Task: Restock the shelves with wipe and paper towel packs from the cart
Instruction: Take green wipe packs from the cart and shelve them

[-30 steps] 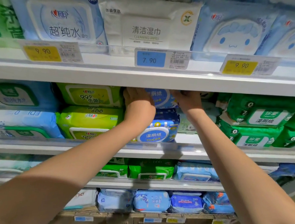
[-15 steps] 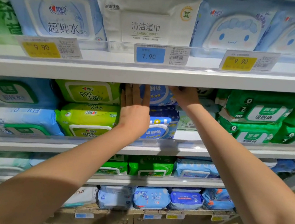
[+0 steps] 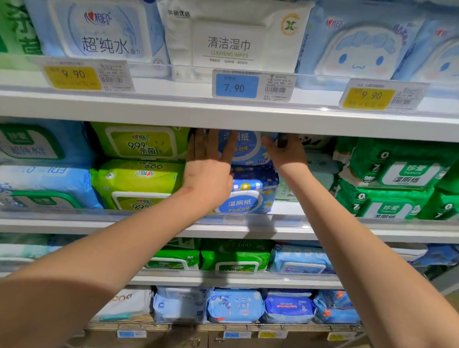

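Two blue wipe packs are stacked on the second shelf [image 3: 331,227]. The upper blue pack [image 3: 250,149] sits just under the shelf board above, on top of the lower blue pack [image 3: 251,195]. My left hand [image 3: 209,165] lies flat with straight fingers against the upper pack's left side and front. My right hand [image 3: 284,153] touches that pack's right top corner; its fingertips are hidden in the shadow under the board. No cart is in view.
Lime green packs [image 3: 140,163] stand left of the blue stack, dark green packs [image 3: 389,179] to the right. The top shelf [image 3: 229,116] holds white and pale blue packs behind price tags. Lower shelves carry more packs.
My left hand went from curled over the upper blue pack to flat with straight fingers against it. My right hand stays at the pack's right corner. The view has shifted slightly.
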